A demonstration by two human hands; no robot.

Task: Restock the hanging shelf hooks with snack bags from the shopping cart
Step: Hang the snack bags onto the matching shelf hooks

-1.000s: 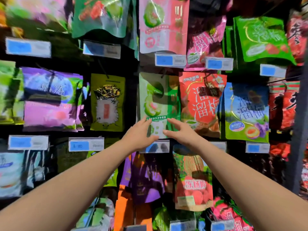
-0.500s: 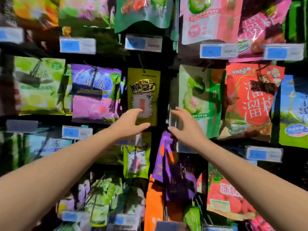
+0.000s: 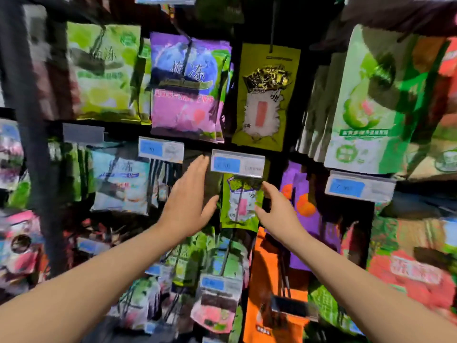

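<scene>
From the head view, my left hand [image 3: 190, 201] is flat and open, fingers straight and together, and it holds nothing. It hovers just left of the small yellow-green bag [image 3: 241, 206] that hangs under a price tag [image 3: 238, 164]. My right hand [image 3: 278, 212] is also empty, with its fingers loosely spread beside the bag's right edge. I cannot tell whether either hand touches the film. The cart is out of view and I carry no fresh bag, so I judge I am straightening or checking this hook's stock rather than loading it.

The nearest hazard is the price tag, which juts out right above my left fingertips. An upward sweep could knock it crooked or off its holder. If I close both hands on the bag and pull towards myself, it may slide off the hook. The purple bag [image 3: 305, 191] to the right sits close against my right hand, and a sideways nudge would set it swinging or snag it. The orange bag [image 3: 269, 280] hangs under my right wrist, so dropping my arm would brush it.

The only open room is the dark gap behind my left hand, between this bag and the pale blue bag [image 3: 121, 181] farther left. Above, the large yellow-green bag [image 3: 264, 95] closes off the space, so the clear way out is straight back towards me.
</scene>
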